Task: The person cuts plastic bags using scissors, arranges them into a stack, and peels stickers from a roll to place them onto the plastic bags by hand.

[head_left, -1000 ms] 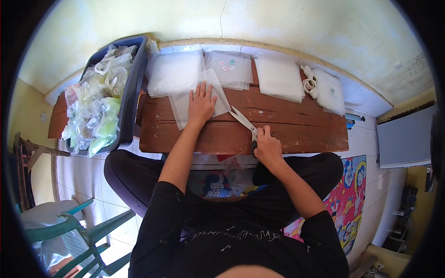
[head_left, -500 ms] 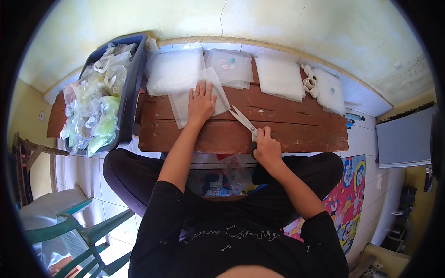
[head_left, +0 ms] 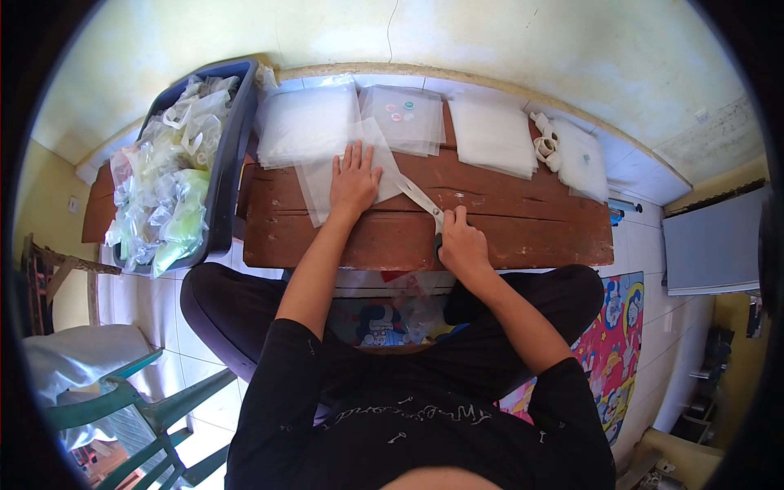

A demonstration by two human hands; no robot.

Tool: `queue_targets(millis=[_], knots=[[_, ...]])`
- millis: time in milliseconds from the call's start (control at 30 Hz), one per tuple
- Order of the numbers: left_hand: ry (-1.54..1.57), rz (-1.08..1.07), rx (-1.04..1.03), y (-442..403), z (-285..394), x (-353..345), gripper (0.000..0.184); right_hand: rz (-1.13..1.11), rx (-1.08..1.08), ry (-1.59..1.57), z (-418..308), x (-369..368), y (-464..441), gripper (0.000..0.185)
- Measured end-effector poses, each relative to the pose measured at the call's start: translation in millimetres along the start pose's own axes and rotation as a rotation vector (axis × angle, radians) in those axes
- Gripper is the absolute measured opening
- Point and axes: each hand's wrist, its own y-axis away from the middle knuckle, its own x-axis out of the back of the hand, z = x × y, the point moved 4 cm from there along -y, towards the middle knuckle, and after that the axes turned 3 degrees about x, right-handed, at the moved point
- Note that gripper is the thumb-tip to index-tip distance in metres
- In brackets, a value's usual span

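Observation:
My left hand lies flat with its fingers stretched out on a clear plastic sheet at the left of the brown wooden table. My right hand is closed round the dark handle of the scissors. The scissor tips touch or overlap the right edge of the sheet. Behind my left hand is a thick stack of clear plastic sheets. A thinner stack with small round stickers lies beside it.
Two further stacks lie at the back right, with a white twisted strap between them. A dark tub full of plastic bags stands left. A green chair is at the lower left.
The scissors have moved left with my right hand, so their tips now reach the sheet's edge. My left hand has hardly moved.

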Motion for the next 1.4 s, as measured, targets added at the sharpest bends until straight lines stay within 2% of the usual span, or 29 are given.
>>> queue_targets(millis=[33,267,533,933,1400], knots=[[0.003,0.000,0.001,0,0,0,0.058,-0.026,0.014,0.025,-1,2,-2,0.026],[-0.019,-0.009,-0.005,1,1,2,0.062,-0.038,0.022,0.030,0,2,-10,0.023],[0.002,-0.033,0.004,1,3,7,0.081,-0.019,0.001,0.028,4,-3,-11,0.019],[0.012,-0.053,0.019,0,4,8,0.089,-0.014,0.005,0.013,10,-8,-7,0.014],[-0.002,-0.057,0.018,0,3,5,0.092,-0.044,-0.049,0.028,-6,6,-17,0.026]])
